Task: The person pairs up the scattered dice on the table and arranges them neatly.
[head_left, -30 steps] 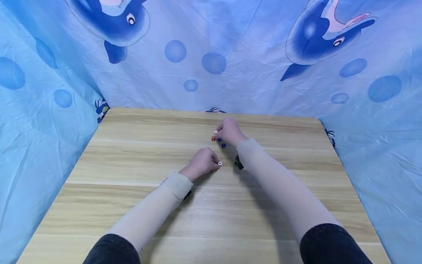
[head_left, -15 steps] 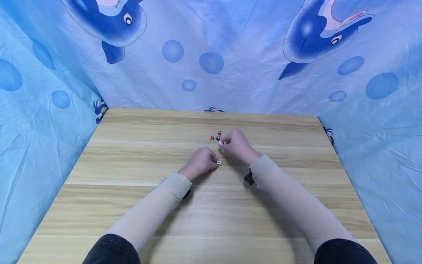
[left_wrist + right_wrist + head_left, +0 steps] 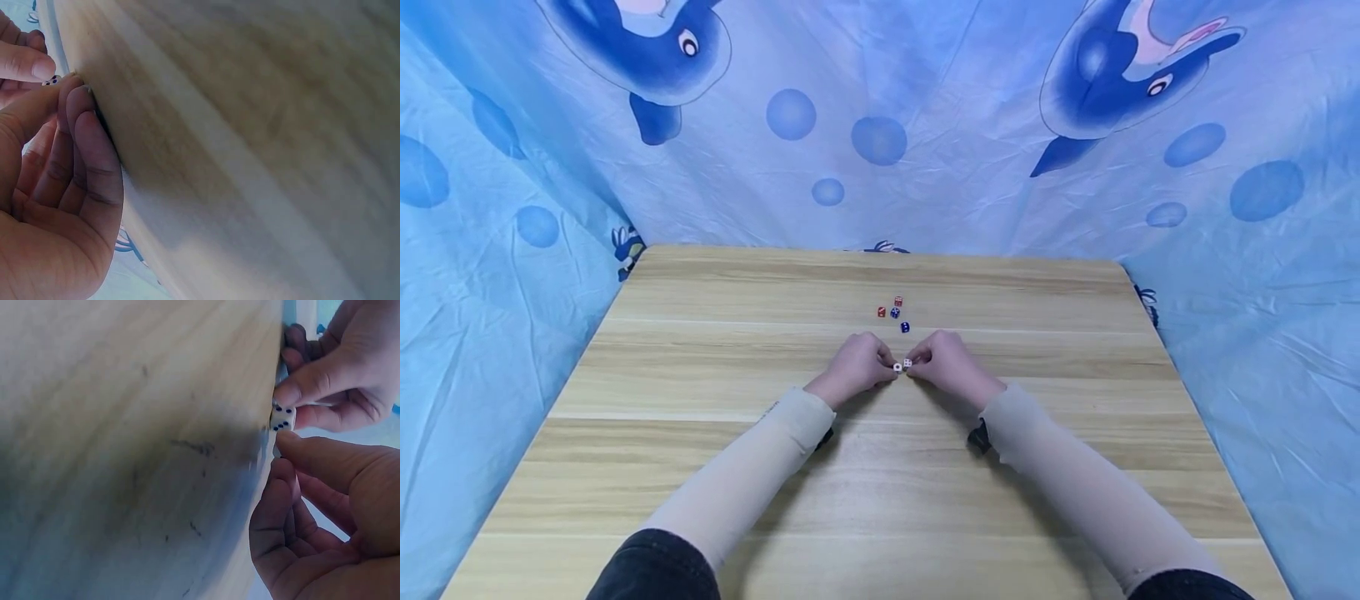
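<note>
- Both hands meet at mid-table. My left hand pinches a small white die at its fingertips, fingers curled in tight.
- My right hand pinches a second white die the same way, thumb and forefinger narrow around it; the right wrist view shows black pips on that cube.
- The relation that counts: the two dice sit side by side between the opposing fingertips, touching or just short of it, I cannot tell which. Left die lies to the right of the left fingers; right die lies to the left of the right fingers.
- Cubes, so no long axis to speak of. Neither hand is nearer; each already has its own die.
- Both dice look to be at or just above the wooden table; contact with the surface is not clear.
- Beyond the hands, well apart from the pinch: two red dice and two blue dice, loosely clustered.
</note>
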